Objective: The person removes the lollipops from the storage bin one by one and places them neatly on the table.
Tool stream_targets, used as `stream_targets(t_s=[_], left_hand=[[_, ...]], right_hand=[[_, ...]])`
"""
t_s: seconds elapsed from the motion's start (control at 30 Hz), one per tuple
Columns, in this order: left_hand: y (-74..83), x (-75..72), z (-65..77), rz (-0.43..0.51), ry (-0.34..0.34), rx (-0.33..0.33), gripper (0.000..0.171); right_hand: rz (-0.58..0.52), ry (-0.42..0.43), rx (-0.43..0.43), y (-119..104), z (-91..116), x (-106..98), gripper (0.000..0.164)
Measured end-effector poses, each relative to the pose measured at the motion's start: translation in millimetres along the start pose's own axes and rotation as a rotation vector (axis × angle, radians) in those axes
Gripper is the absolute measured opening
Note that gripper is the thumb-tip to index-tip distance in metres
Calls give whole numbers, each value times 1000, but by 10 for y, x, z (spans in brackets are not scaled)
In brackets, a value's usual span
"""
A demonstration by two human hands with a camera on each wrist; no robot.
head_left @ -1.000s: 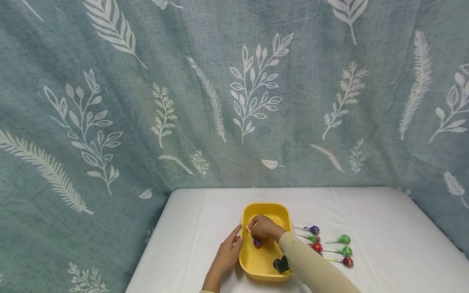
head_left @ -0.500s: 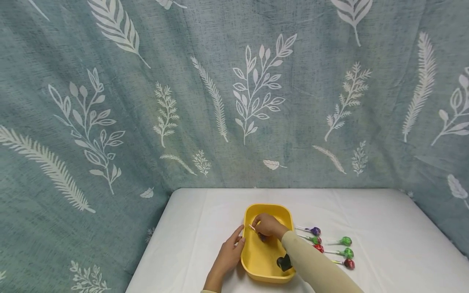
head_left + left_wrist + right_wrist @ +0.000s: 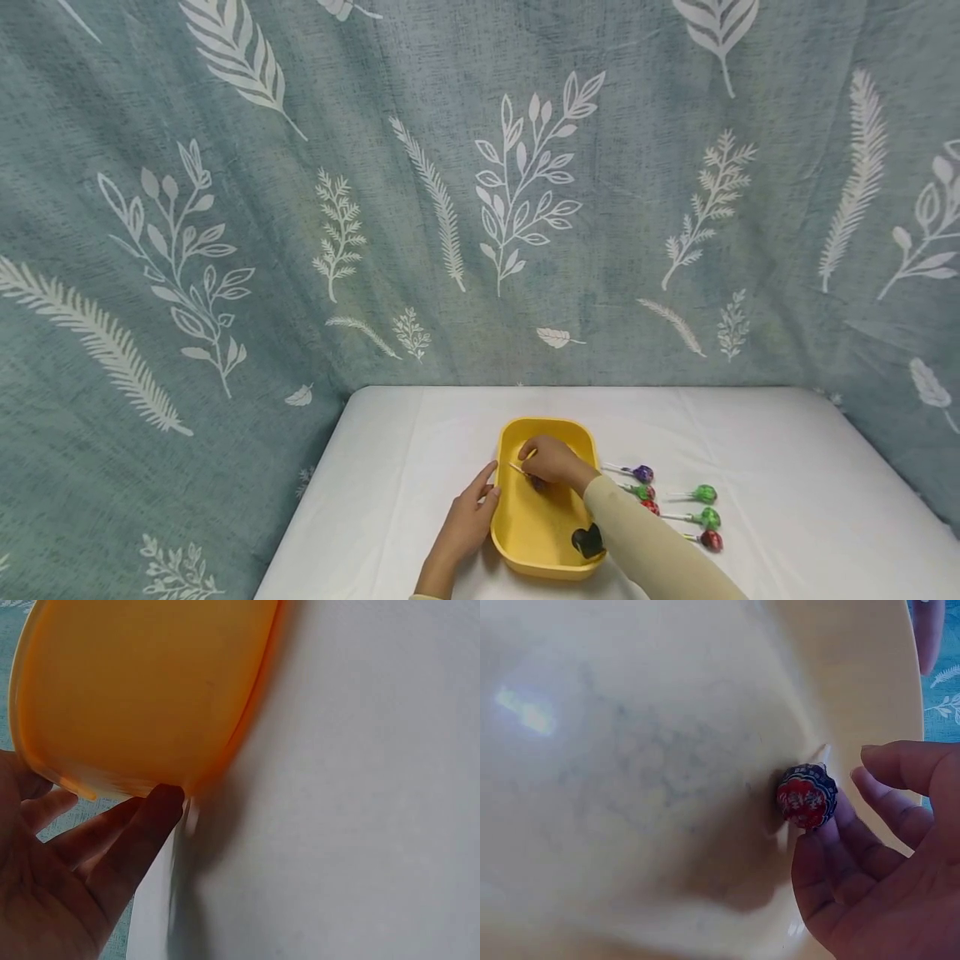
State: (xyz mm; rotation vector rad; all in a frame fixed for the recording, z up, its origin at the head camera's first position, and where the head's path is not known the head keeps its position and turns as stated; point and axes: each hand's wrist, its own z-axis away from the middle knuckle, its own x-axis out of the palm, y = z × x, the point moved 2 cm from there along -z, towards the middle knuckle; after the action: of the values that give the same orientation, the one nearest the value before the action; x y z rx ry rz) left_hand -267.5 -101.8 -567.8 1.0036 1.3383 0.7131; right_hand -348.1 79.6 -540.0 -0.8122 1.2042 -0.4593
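A yellow tray [image 3: 543, 571] sits on the white table. Inside it, my right hand [image 3: 555, 461] hovers low with its fingers around a lollipop. In the right wrist view the dark wrapped lollipop [image 3: 807, 796] with a red label is near the tray wall; its short stick shows behind the candy. The upper fingertips [image 3: 866, 754] are spread apart from it, while a lower fingertip is right beside the candy. My left hand [image 3: 468, 521] rests its outstretched fingers against the tray's left wall. In the left wrist view those fingertips [image 3: 171, 796] touch the tray's outer side.
Several wrapped lollipops lie right of the tray, among them a purple one [image 3: 642, 474], a green one [image 3: 705, 494] and a dark red one [image 3: 711, 542]. A black shape [image 3: 587, 542] shows beside the right sleeve. A patterned curtain [image 3: 450, 208] hangs behind the table.
My right hand has moved slightly right and lower in the tray. The lollipop has shifted right, its candy now mostly under the hand, its stick pointing left. The left hand stays put.
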Motion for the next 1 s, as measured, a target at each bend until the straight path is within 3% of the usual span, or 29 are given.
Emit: stream_targets(t_s=[0.23,0.53,1.0], left_hand=[[18,-9,6,6,-3,-17,48],[22,2,24,19,-5,-23,49],[5,7,7,24,-4,2,49]], right_hand=[[7,-11,-16,22,74,-89,19],[119,-17,13,42,137,-128,22],[55,-11,37,78,118,-114,18]])
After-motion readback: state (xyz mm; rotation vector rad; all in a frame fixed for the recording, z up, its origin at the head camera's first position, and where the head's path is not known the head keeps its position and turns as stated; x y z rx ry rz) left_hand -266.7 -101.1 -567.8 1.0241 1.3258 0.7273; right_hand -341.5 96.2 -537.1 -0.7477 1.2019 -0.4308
